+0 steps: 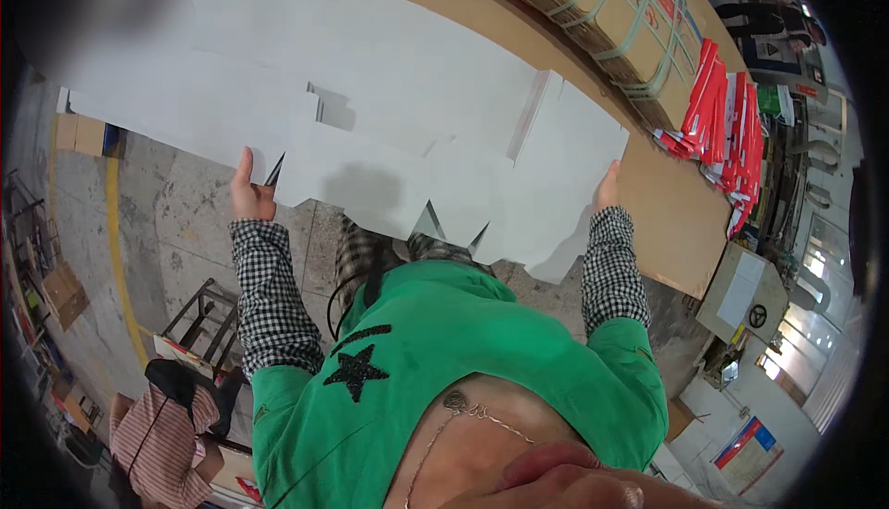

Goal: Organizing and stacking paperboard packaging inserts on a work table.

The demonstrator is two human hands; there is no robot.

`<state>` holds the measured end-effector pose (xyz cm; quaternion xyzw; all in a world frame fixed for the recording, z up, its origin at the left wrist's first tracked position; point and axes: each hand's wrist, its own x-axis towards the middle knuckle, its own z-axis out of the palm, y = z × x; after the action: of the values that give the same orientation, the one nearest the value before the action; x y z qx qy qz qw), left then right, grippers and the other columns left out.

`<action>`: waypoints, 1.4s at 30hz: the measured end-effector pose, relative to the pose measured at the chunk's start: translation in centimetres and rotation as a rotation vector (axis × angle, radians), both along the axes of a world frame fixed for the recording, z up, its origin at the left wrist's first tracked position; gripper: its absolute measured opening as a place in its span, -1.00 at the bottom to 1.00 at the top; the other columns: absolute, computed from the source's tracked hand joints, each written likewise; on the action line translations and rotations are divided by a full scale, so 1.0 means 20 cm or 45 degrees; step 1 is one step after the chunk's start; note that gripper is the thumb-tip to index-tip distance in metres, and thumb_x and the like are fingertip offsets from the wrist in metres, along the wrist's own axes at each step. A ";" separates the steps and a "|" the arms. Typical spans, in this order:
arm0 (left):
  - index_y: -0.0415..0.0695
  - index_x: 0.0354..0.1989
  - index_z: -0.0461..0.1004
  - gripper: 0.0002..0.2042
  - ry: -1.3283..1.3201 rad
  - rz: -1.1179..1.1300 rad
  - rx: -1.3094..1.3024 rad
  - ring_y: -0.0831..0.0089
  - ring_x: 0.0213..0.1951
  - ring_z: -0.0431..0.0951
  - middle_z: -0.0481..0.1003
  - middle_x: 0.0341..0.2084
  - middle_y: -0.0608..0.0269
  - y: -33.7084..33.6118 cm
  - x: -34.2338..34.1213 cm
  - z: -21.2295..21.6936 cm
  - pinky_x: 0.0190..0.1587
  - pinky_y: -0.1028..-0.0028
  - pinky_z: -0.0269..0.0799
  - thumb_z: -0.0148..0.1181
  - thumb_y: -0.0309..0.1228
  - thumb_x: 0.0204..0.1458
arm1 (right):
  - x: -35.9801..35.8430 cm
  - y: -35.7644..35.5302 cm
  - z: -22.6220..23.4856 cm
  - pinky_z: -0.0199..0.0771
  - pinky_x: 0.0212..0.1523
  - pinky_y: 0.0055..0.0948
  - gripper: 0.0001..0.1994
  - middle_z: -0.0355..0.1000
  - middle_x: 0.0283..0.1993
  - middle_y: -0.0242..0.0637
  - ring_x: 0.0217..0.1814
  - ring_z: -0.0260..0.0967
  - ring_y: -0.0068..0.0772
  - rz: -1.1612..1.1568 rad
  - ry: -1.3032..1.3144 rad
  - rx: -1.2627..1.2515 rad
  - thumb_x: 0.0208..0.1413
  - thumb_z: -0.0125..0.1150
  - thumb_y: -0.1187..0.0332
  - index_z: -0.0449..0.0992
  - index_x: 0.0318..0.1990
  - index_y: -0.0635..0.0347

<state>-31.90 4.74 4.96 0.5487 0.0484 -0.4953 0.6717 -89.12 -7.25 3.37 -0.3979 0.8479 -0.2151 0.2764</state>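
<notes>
We held a large white die-cut cardboard sheet (389, 129) by its two side edges, and it filled most of the upper half of the frame. Our left hand (248, 192) sat at centre left, thumb up along the sheet's left edge, fingers hidden behind it, so it was grasping that edge. Our right hand (607, 187) sat at centre right on the opposite edge; only part of it showed past the flap, and it seemed to pinch the board, though we could not tell the finger positions.

The sheet's long axis ran left to right across the frame, spanning the gap between both hands, with its flaps pointing down toward our green top (444, 361). It lay above and beyond the hands, over the brown worktable (667, 213); both hands were equally close, one at each end.

Upper right held a strapped bundle of flat cartons (602, 9) and a stack of red-and-white printed sheets (727, 129). Lower left, another person in a striped shirt (157, 444) crouched on the floor.
</notes>
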 end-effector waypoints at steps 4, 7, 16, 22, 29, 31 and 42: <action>-0.23 0.05 0.22 -0.55 0.064 -0.060 -0.044 0.29 -0.02 0.37 0.34 -0.04 0.17 -0.01 0.01 0.04 0.00 0.30 0.32 0.07 -0.24 0.04 | 0.10 -0.02 0.12 0.01 0.19 -0.40 -0.42 0.13 0.18 -0.10 0.20 0.09 -0.21 0.061 0.083 -0.014 0.20 -0.39 0.02 0.12 0.15 0.36; -0.22 0.06 0.20 -0.54 0.039 -0.088 -0.032 0.28 -0.01 0.36 0.34 -0.03 0.18 -0.02 0.02 0.02 0.01 0.30 0.30 0.06 -0.23 0.04 | -0.02 -0.02 0.03 -0.02 0.21 -0.38 -0.41 0.11 0.20 -0.07 0.22 0.06 -0.18 0.124 0.196 0.069 0.20 -0.39 0.00 0.13 0.15 0.37; -0.23 0.07 0.18 -0.50 -0.051 -0.113 -0.014 0.30 0.00 0.35 0.31 -0.01 0.16 -0.10 0.05 0.05 0.00 0.32 0.31 0.11 -0.22 0.01 | 0.01 -0.04 0.04 -0.08 0.24 -0.37 -0.39 0.05 0.24 -0.04 0.28 -0.03 -0.16 0.201 0.217 0.080 0.20 -0.43 -0.01 0.10 0.16 0.37; -0.21 0.06 0.20 -0.51 -0.094 -0.084 0.027 0.31 -0.03 0.37 0.33 -0.04 0.18 -0.14 0.08 0.06 -0.02 0.34 0.33 0.14 -0.25 -0.01 | 0.04 -0.06 0.02 -0.10 0.25 -0.37 -0.40 0.03 0.25 -0.04 0.28 -0.04 -0.15 0.168 0.277 0.026 0.20 -0.43 0.01 0.08 0.17 0.38; -0.25 -0.04 0.29 -0.59 -0.059 -0.091 -0.044 0.33 -0.08 0.41 0.39 -0.11 0.17 -0.16 0.09 0.03 -0.06 0.37 0.36 0.16 -0.30 -0.03 | 0.01 -0.15 0.14 0.05 0.16 -0.30 -0.46 0.20 0.12 0.04 0.20 0.10 -0.10 0.276 0.364 0.146 0.20 -0.40 0.05 0.27 0.06 0.34; -0.28 -0.06 0.30 -0.58 -0.059 -0.078 0.006 0.36 -0.15 0.44 0.41 -0.16 0.16 -0.07 0.03 0.02 -0.11 0.40 0.37 0.20 -0.33 -0.07 | -0.05 -0.16 0.23 0.20 -0.05 -0.25 -0.55 0.38 -0.11 -0.11 -0.02 0.27 -0.14 0.123 0.415 -0.021 0.18 -0.25 0.10 0.41 -0.14 0.34; -0.34 -0.16 0.37 -0.63 -0.202 0.149 -0.307 0.34 -0.25 0.44 0.44 -0.28 0.15 -0.03 -0.16 0.18 -0.16 0.42 0.35 0.19 -0.36 -0.12 | 0.89 -0.27 0.16 -0.32 0.27 -0.02 -0.68 0.36 -0.06 -0.11 0.23 0.04 -0.17 1.530 0.841 -0.019 0.15 -0.26 0.24 0.41 -0.13 0.16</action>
<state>-35.20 4.18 8.62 0.4976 -0.0329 -0.4127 0.7622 -71.28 -12.69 6.58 -0.8459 0.5185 0.1022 0.0718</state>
